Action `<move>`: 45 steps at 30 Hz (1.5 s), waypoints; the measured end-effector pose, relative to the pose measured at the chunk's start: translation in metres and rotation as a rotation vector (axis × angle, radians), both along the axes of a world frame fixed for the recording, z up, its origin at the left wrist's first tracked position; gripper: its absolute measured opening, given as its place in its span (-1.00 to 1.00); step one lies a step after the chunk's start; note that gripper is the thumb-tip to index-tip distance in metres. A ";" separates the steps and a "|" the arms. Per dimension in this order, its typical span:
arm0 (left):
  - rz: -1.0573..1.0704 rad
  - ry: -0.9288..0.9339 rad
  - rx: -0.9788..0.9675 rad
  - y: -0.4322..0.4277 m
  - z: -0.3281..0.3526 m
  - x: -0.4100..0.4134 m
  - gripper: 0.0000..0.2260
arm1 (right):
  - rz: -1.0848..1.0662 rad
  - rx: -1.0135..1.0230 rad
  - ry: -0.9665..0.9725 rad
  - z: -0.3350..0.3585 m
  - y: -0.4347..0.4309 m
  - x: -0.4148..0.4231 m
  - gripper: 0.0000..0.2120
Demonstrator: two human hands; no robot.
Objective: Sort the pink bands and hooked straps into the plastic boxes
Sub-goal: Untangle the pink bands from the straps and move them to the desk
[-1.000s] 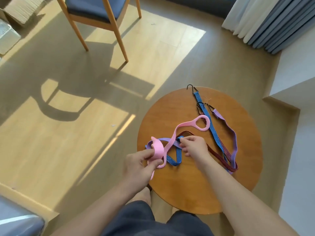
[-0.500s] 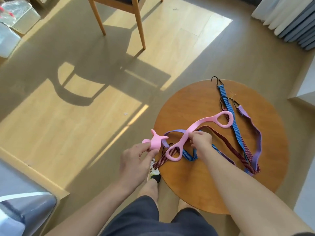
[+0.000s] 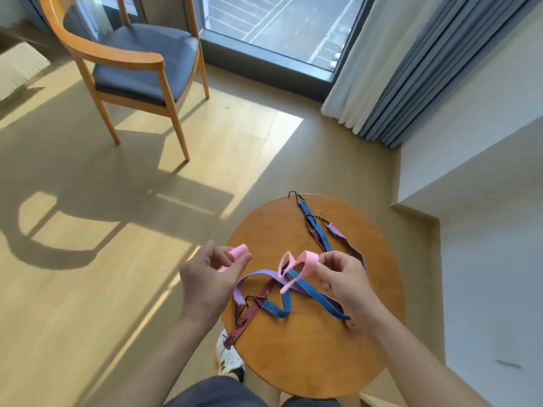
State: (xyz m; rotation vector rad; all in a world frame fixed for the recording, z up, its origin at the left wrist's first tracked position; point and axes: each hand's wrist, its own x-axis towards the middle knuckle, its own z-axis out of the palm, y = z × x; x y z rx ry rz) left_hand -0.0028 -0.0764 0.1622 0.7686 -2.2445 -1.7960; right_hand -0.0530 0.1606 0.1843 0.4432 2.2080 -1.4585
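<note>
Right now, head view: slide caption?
Left hand grips a rolled pink band, right hand a looped one, above hooked straps on a table.

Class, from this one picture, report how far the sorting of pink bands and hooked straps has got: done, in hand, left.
Done: nothing shown; no plastic box is in view. In hand: the left hand grips a pink roll, and the right hand pinches a folded pink band; whether they join is unclear. Left: the blue strap, purple strap and red-black strap lie unsorted on the round table.
</note>
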 end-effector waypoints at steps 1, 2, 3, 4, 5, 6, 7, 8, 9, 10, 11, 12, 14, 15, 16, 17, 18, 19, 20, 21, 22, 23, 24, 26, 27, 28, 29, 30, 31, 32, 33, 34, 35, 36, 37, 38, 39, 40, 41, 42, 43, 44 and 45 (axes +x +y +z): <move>-0.036 0.020 0.029 0.005 0.003 -0.007 -0.62 | 0.001 0.023 0.040 0.014 0.005 0.001 -0.95; -0.085 0.050 0.048 0.011 0.008 -0.014 -0.63 | -0.001 0.041 0.081 0.029 0.010 0.003 -0.96; -0.146 0.088 0.053 0.017 0.013 -0.022 -0.61 | -0.003 0.056 0.118 0.043 0.015 0.006 -0.97; -0.211 0.131 0.059 0.023 0.019 -0.029 -0.61 | -0.005 0.071 0.149 0.057 0.020 0.009 -0.96; -0.277 0.163 0.069 0.031 0.025 -0.037 -0.63 | -0.010 0.082 0.176 0.069 0.026 0.013 -0.94; -0.338 0.182 0.086 0.040 0.031 -0.044 -0.68 | -0.020 0.086 0.201 0.081 0.032 0.018 -0.93; -0.389 0.197 0.103 0.050 0.038 -0.051 -0.73 | -0.035 0.084 0.228 0.092 0.038 0.023 -0.91; -0.431 0.217 0.117 0.060 0.046 -0.057 -0.76 | -0.060 0.076 0.257 0.102 0.044 0.028 -0.89; -0.464 0.243 0.118 0.071 0.055 -0.062 -0.77 | -0.093 0.066 0.287 0.112 0.050 0.034 -0.88; -0.496 0.271 0.108 0.083 0.065 -0.065 -0.77 | -0.129 0.054 0.320 0.122 0.056 0.041 -0.89; -0.532 0.295 0.088 0.094 0.076 -0.066 -0.79 | -0.163 0.042 0.354 0.131 0.062 0.048 -0.90; -0.578 0.317 0.056 0.104 0.086 -0.067 -0.83 | -0.189 0.031 0.385 0.140 0.067 0.055 -0.90; -0.699 0.346 -0.042 0.121 0.105 -0.066 -0.92 | -0.218 0.025 0.440 0.158 0.078 0.069 -0.90; -0.764 0.349 -0.092 0.129 0.114 -0.064 -0.85 | -0.222 0.030 0.463 0.167 0.083 0.076 -0.91; -0.835 0.340 -0.126 0.138 0.122 -0.062 -0.77 | -0.221 0.035 0.485 0.175 0.087 0.084 -0.92; -0.905 0.327 -0.147 0.147 0.130 -0.058 -0.71 | -0.220 0.036 0.507 0.183 0.091 0.092 -0.93; -0.972 0.321 -0.144 0.158 0.138 -0.052 -0.67 | -0.223 0.033 0.531 0.191 0.095 0.101 -0.94; -1.048 0.321 -0.121 0.168 0.144 -0.045 -0.65 | -0.230 0.025 0.556 0.198 0.099 0.110 -0.94; -1.127 0.331 -0.093 0.179 0.150 -0.036 -0.66 | -0.243 0.015 0.580 0.204 0.103 0.120 -0.94; -1.190 0.343 -0.087 0.190 0.155 -0.027 -0.71 | -0.260 0.006 0.604 0.210 0.108 0.131 -0.94; -1.220 0.356 -0.104 0.202 0.159 -0.016 -0.81 | -0.282 0.003 0.629 0.216 0.113 0.144 -0.93; -1.226 0.365 -0.114 0.213 0.164 -0.005 -0.92 | -0.307 0.007 0.652 0.220 0.119 0.158 -0.93; -1.222 0.368 -0.104 0.223 0.169 0.007 -0.96 | -0.334 0.010 0.673 0.222 0.126 0.174 -0.93; -1.233 0.348 -0.071 0.242 0.179 0.034 -0.89 | -0.400 0.000 0.707 0.224 0.141 0.209 -0.92; -1.267 0.330 -0.048 0.251 0.185 0.048 -0.87 | -0.440 -0.012 0.720 0.224 0.149 0.228 -0.93; -1.316 0.306 -0.018 0.259 0.191 0.064 -0.85 | -0.482 -0.023 0.732 0.223 0.157 0.247 -0.93; -1.371 0.271 0.027 0.267 0.196 0.080 -0.83 | -0.521 -0.028 0.744 0.222 0.165 0.266 -0.93; -1.423 0.233 0.073 0.275 0.201 0.097 -0.81 | -0.556 -0.029 0.756 0.221 0.172 0.285 -0.93; -1.470 0.206 0.104 0.284 0.205 0.114 -0.80 | -0.588 -0.027 0.765 0.219 0.179 0.304 -0.94; -1.508 0.188 0.124 0.293 0.208 0.131 -0.79 | -0.616 -0.024 0.772 0.217 0.185 0.322 -0.94; -1.539 0.171 0.138 0.304 0.210 0.148 -0.79 | -0.644 -0.014 0.777 0.215 0.193 0.340 -0.94; -1.565 0.156 0.151 0.313 0.213 0.166 -0.79 | -0.668 -0.002 0.781 0.214 0.200 0.358 -0.95; -1.593 0.144 0.162 0.323 0.215 0.183 -0.79 | -0.693 0.018 0.786 0.213 0.207 0.375 -0.95; -1.629 0.134 0.171 0.331 0.217 0.199 -0.79 | -0.720 0.039 0.792 0.212 0.214 0.392 -0.96; -1.674 0.129 0.175 0.338 0.218 0.215 -0.80 | -0.750 0.062 0.799 0.210 0.220 0.409 -0.96; -1.724 0.123 0.174 0.345 0.220 0.230 -0.79 | -0.779 0.084 0.804 0.208 0.225 0.426 -0.96; -1.773 0.116 0.171 0.353 0.220 0.245 -0.78 | -0.807 0.106 0.808 0.205 0.229 0.442 -0.95; -1.813 0.105 0.165 0.360 0.219 0.259 -0.80 | -0.833 0.128 0.802 0.203 0.233 0.457 -0.95; -1.837 0.096 0.159 0.369 0.217 0.273 -0.85 | -0.858 0.151 0.795 0.199 0.238 0.473 -0.95; -1.845 0.090 0.148 0.378 0.215 0.287 -0.88 | -0.880 0.170 0.786 0.195 0.241 0.487 -0.94; -1.838 0.089 0.133 0.387 0.213 0.300 -0.87 | -0.911 0.184 0.784 0.191 0.246 0.502 -0.93; -1.822 0.080 0.124 0.396 0.210 0.312 -0.85 | -0.951 0.196 0.784 0.186 0.250 0.516 -0.94; -1.806 0.061 0.125 0.406 0.206 0.324 -0.84 | -0.996 0.198 0.784 0.179 0.254 0.531 -0.95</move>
